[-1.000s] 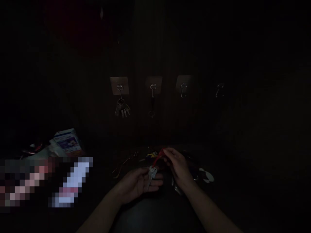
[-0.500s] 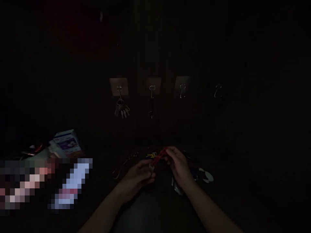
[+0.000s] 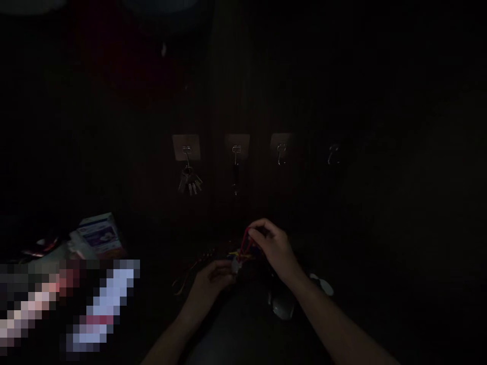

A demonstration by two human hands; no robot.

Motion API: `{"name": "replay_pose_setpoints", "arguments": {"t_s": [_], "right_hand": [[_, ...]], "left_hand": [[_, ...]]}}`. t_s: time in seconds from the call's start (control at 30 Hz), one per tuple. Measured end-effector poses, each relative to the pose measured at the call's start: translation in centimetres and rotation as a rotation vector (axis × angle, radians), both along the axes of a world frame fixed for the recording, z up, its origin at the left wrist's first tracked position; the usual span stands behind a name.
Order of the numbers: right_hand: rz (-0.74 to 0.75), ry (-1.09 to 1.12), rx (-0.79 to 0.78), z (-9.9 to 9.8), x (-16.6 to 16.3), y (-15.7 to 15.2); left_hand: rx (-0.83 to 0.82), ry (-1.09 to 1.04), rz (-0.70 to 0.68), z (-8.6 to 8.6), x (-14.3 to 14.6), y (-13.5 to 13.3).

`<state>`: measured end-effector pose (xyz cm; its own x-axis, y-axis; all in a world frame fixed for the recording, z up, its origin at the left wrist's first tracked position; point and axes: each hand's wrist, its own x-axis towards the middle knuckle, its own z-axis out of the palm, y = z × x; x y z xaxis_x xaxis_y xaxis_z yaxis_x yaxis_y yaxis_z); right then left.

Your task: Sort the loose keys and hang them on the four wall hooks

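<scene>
In dim light my right hand (image 3: 272,246) pinches the top of a looped red cord (image 3: 245,238), raised above the dark surface. A small pale, pendant-like piece (image 3: 236,265) is at the cord's lower end. My left hand (image 3: 213,284) has its fingertips closed at that piece. Something yellow (image 3: 233,254) lies just behind the cord. To the left of it is a beaded string (image 3: 196,266). Beside my right forearm are a shiny pale object (image 3: 283,308) and a white rounded one (image 3: 322,285), both too dark to name.
On the wall, a bunch of keys (image 3: 190,180) hangs from the left hook (image 3: 186,150) and a dark key holder (image 3: 236,175) from the second hook (image 3: 236,149). Two bare hooks, the third (image 3: 281,152) and fourth (image 3: 334,153), are farther right. A box (image 3: 101,235) stands at left near blurred-out items.
My right hand has drawn the red cord up into a more upright loop. The left hand stays at the pale piece. The view has tilted up slightly.
</scene>
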<state>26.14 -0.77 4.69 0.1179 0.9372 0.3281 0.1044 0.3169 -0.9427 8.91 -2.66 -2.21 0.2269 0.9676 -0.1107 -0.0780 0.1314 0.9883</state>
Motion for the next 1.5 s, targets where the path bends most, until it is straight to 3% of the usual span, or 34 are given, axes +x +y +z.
{"name": "replay_pose_setpoints", "arguments": {"t_s": [0.33, 0.5, 0.63, 0.93, 1.23, 1.5], "right_hand": [[0.043, -0.114, 0.310, 7.3, -0.8, 3.2], [0.028, -0.174, 0.413, 10.9, -0.7, 5.4], [-0.023, -0.213, 0.446, 12.5, -0.6, 7.2], [-0.106, -0.291, 0.417, 11.8, -0.6, 10.2], [-0.256, -0.438, 0.471, 10.3, -0.8, 9.0], [-0.134, -0.229, 0.401, 6.9, -0.5, 8.7]], "left_hand": [[0.108, 0.151, 0.180, 0.3, -0.6, 0.4], [0.216, 0.298, 0.144, -0.2, -0.7, 0.8], [0.245, 0.349, 0.095, -0.8, -0.5, 0.7], [0.237, 0.324, 0.072, -1.0, -0.5, 0.8], [0.257, 0.341, 0.027, -0.9, -0.6, 0.7], [0.270, 0.362, 0.026, -1.1, -0.7, 0.8]]}}
